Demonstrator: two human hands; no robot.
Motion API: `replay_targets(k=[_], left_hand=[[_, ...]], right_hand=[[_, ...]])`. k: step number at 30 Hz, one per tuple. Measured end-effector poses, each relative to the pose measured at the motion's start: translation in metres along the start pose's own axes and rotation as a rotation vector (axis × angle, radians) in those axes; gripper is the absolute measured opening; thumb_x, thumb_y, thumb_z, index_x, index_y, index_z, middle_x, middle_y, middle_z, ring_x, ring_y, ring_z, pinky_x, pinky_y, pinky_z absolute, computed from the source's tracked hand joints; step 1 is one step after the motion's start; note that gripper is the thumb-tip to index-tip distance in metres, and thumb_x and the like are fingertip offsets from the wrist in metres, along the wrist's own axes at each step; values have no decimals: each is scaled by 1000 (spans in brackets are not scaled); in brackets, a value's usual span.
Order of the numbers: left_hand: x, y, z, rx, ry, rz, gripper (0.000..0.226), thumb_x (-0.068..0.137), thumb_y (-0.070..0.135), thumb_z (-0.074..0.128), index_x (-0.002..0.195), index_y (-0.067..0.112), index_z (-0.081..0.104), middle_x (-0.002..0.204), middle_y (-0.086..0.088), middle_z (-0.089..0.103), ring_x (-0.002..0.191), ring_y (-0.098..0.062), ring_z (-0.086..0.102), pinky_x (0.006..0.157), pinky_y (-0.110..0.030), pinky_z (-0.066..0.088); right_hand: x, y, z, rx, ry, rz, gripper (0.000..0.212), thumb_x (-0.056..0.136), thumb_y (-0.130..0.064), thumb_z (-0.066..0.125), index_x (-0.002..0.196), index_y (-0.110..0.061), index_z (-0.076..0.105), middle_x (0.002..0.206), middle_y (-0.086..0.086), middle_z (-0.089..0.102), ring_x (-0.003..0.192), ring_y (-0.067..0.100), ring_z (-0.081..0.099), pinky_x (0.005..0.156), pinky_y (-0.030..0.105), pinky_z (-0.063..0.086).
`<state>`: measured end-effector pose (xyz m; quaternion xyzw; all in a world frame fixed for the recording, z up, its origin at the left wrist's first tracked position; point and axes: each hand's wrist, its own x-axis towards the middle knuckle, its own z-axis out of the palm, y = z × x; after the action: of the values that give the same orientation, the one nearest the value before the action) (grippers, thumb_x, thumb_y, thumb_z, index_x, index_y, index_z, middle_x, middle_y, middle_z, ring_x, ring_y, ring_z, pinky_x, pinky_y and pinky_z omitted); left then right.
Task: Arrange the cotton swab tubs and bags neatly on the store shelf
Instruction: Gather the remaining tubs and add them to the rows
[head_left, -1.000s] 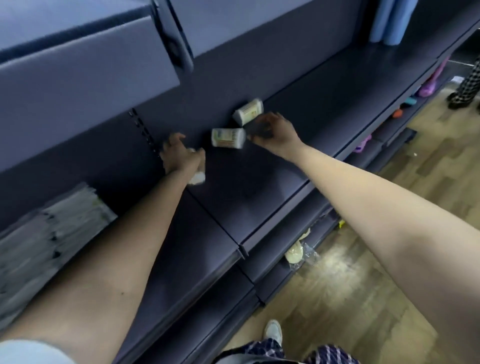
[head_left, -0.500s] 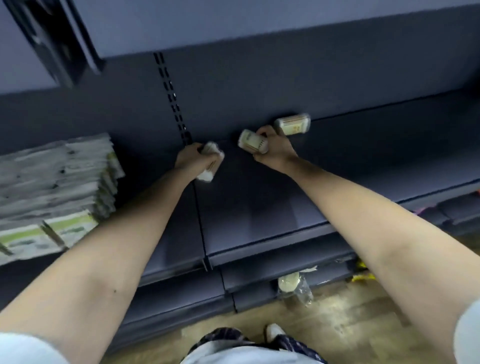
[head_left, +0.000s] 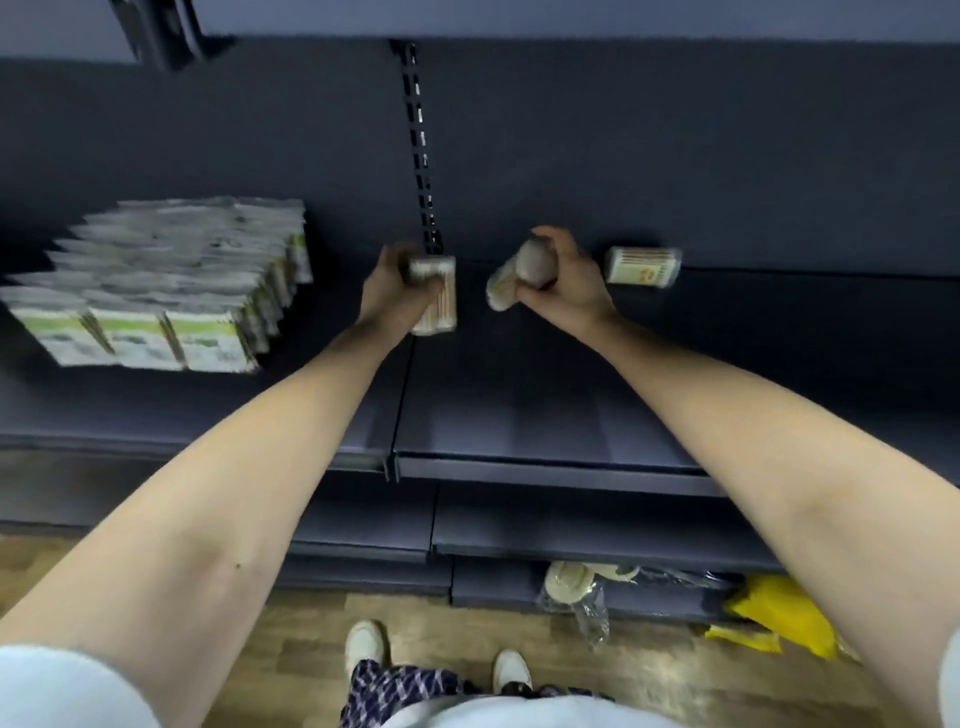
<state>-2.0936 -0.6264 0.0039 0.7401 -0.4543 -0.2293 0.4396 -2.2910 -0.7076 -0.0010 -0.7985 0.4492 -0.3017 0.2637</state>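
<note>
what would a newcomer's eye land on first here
Two bare arms stretched to the back of the dark shelf, the left hand gripping one cotton swab tub and the right hand a second tub. A third tub lies on its side just right of the right hand, and a neat block of swab bags sits at the shelf's left.

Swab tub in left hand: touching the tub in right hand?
Apart. Head view shows a strip of dark shelf between the clear cylindrical swab tub in the left hand and the round-ended tub in the right hand.
</note>
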Motion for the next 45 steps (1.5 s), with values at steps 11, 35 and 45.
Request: replay_targets(k=[11,35,45], left_hand=[[-15,-43,-50,97,-275,30,81,73,22,76,139,23,30,115,2,54,110,-21,56,93,-36,49],[-17,-51,-41,-340,-57,118,45,86,-5,49,127,8,37,107,1,52,96,-11,52,79,-11,44],[-31,-23,-21,-140,-87,270,83,72,27,79,136,19,27,127,0,40,116,-8,42,97,-19,38]], right_hand=[[-2,-39,65,70,-144,-86,86,73,-33,77,142,-18,29,131,8,53,119,23,52,92,21,38],[-41,-43,70,113,0,138,68,78,-24,72,133,-14,35,130,5,53,117,19,52,91,23,40],[-30,-61,68,350,-38,234,62,82,-14,66,137,-18,38,131,3,51,123,17,48,106,28,37]])
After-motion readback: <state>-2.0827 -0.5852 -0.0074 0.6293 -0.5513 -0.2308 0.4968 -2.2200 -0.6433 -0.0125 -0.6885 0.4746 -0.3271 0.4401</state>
